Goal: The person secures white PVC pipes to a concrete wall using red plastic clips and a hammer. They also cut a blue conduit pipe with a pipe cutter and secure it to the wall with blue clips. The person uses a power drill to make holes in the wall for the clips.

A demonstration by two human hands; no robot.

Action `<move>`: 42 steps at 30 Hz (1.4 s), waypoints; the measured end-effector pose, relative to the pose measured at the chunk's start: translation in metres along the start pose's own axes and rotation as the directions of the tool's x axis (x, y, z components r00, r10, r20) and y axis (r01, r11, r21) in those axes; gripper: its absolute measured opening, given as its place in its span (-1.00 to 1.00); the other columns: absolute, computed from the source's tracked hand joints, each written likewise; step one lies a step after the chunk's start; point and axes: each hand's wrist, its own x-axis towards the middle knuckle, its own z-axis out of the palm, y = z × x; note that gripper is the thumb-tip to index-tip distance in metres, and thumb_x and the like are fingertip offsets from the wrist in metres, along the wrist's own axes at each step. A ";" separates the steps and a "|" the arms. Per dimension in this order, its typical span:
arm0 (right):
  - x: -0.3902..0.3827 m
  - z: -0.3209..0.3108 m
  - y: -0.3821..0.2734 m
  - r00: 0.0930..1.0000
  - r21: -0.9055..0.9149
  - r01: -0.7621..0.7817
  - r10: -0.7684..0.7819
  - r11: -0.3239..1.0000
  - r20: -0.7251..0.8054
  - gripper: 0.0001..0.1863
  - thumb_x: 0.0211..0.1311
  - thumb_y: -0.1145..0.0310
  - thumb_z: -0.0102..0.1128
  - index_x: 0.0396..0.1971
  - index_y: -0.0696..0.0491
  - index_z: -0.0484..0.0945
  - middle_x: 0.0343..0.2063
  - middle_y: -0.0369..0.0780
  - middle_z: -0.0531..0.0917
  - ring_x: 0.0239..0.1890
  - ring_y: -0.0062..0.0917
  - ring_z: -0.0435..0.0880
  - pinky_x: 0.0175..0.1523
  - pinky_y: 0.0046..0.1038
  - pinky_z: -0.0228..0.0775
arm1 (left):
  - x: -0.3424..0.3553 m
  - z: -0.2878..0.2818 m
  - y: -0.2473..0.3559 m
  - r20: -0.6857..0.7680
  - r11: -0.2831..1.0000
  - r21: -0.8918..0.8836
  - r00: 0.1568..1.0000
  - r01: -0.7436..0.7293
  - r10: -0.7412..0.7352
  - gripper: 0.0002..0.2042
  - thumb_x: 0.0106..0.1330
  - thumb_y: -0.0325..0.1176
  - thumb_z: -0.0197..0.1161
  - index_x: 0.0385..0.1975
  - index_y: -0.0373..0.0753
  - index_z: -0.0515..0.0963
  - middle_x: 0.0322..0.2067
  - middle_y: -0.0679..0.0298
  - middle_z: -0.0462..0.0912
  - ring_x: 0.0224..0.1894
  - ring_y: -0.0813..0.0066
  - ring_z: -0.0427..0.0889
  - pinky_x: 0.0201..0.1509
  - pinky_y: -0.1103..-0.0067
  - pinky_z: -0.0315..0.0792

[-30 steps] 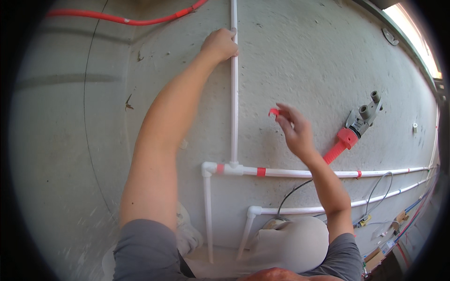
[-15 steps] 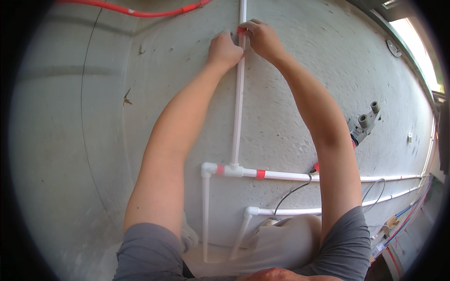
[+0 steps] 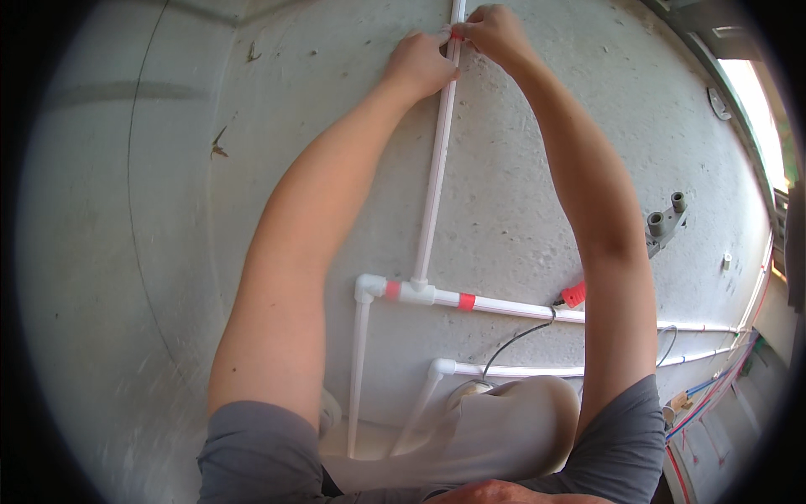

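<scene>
A white plastic pipe [image 3: 437,168] runs up the grey wall from a white tee fitting [image 3: 417,292]. Near the top of the view, a strip of red tape [image 3: 457,32] lies across this pipe. My left hand [image 3: 418,65] closes on the pipe from the left, its thumb against it just below the tape. From the other side, my right hand [image 3: 497,35] pinches the tape between thumb and fingers. More red tape [image 3: 467,301] wraps the horizontal pipe right of the tee, and another red band [image 3: 393,290] sits between tee and elbow [image 3: 370,287].
Behind my right forearm is a pipe fusion iron with a grey socketed plate [image 3: 663,231], red handle [image 3: 574,294] and black cord [image 3: 514,343]. A lower white pipe [image 3: 520,370] runs along the wall. My bent knee [image 3: 529,412] is below it. Coloured lines [image 3: 714,382] lie at right.
The view has shifted, so both hands appear higher and further right. My right hand has brought the red tape across the pipe. More of the iron's red handle shows beside my forearm.
</scene>
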 end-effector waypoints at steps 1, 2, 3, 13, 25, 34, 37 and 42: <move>0.001 -0.001 -0.005 0.997 -0.013 -0.075 0.076 0.997 0.029 -0.56 0.14 -0.02 0.53 -0.34 0.12 0.83 -0.34 0.00 0.82 -0.23 -0.18 0.85 -0.12 -0.18 0.67 | 0.001 -0.001 0.000 0.016 1.000 -0.023 1.000 0.016 -0.016 -0.36 0.00 -0.24 0.49 0.21 -0.15 0.66 -0.08 -0.08 0.76 0.01 0.03 0.74 0.15 0.33 0.58; 0.001 -0.001 -0.010 0.986 -0.030 -0.152 0.153 0.988 0.057 -0.57 0.10 0.00 0.54 -0.36 0.13 0.82 -0.34 -0.01 0.82 -0.22 -0.18 0.85 -0.12 -0.17 0.67 | 0.001 -0.001 0.000 0.052 0.998 -0.032 0.998 0.045 -0.043 -0.40 -0.01 -0.23 0.50 0.16 -0.16 0.69 -0.12 -0.06 0.78 -0.02 0.04 0.76 0.13 0.33 0.59; 0.001 0.001 -0.016 0.970 -0.049 -0.224 0.227 0.973 0.084 -0.57 0.07 0.02 0.54 -0.38 0.14 0.81 -0.34 -0.02 0.82 -0.21 -0.19 0.85 -0.12 -0.17 0.67 | 0.003 -0.001 -0.001 0.083 0.997 -0.036 0.994 0.070 -0.067 -0.43 -0.02 -0.22 0.50 0.10 -0.18 0.73 -0.16 -0.04 0.79 -0.05 0.06 0.77 0.12 0.33 0.59; -0.003 0.008 -0.050 0.976 -0.272 -0.178 0.205 0.946 0.073 -0.58 -0.06 0.11 0.64 -0.26 0.09 0.82 -0.17 -0.03 0.82 -0.08 -0.15 0.84 -0.01 -0.15 0.67 | 0.012 0.021 -0.004 -0.147 0.997 -0.081 0.989 -0.018 0.006 -0.60 0.37 -0.10 0.26 -0.55 -0.31 0.72 -0.54 -0.12 0.68 -0.38 -0.14 0.75 -0.28 0.10 0.56; -0.003 0.005 -0.028 0.938 0.025 -0.343 0.341 0.939 0.067 -0.74 0.11 0.17 0.47 -0.29 0.01 0.84 -0.19 -0.15 0.84 -0.09 -0.28 0.82 0.01 -0.29 0.62 | 0.023 0.017 0.014 -0.166 0.949 -0.242 0.955 0.200 -0.244 -0.75 0.04 -0.23 0.55 -0.41 -0.30 0.79 -0.37 0.05 0.82 -0.27 0.21 0.81 -0.13 0.36 0.62; -0.003 0.015 -0.012 0.923 0.261 -0.366 0.384 0.893 -0.022 -0.56 0.05 0.03 0.66 -0.54 0.13 0.72 -0.55 -0.22 0.70 -0.46 -0.50 0.63 -0.35 -0.34 0.42 | 0.032 0.016 0.010 -0.075 0.876 -0.383 0.935 0.293 -0.346 -0.82 0.14 -0.38 0.54 -0.47 -0.38 0.73 -0.52 0.18 0.75 -0.45 0.41 0.71 -0.32 0.43 0.60; 0.004 0.018 -0.004 0.918 0.333 -0.388 0.393 0.859 0.055 -0.56 0.08 0.04 0.65 -0.55 0.13 0.70 -0.56 -0.23 0.68 -0.49 -0.48 0.59 -0.39 -0.31 0.40 | 0.031 0.019 0.006 -0.149 0.903 -0.390 0.955 0.182 -0.257 -0.87 0.16 -0.49 0.50 -0.49 -0.42 0.70 -0.56 0.25 0.70 -0.48 0.47 0.66 -0.39 0.47 0.55; 0.003 0.022 0.004 0.957 0.310 -0.284 0.288 0.908 0.034 -0.62 0.15 0.07 0.52 -0.37 0.14 0.80 -0.29 -0.02 0.80 -0.21 -0.27 0.80 -0.08 -0.24 0.61 | 0.050 0.032 -0.011 -0.242 0.960 -0.130 0.931 0.248 -0.273 -0.76 0.19 -0.23 0.44 -0.37 -0.31 0.78 -0.46 0.05 0.78 -0.41 0.18 0.77 -0.28 0.30 0.61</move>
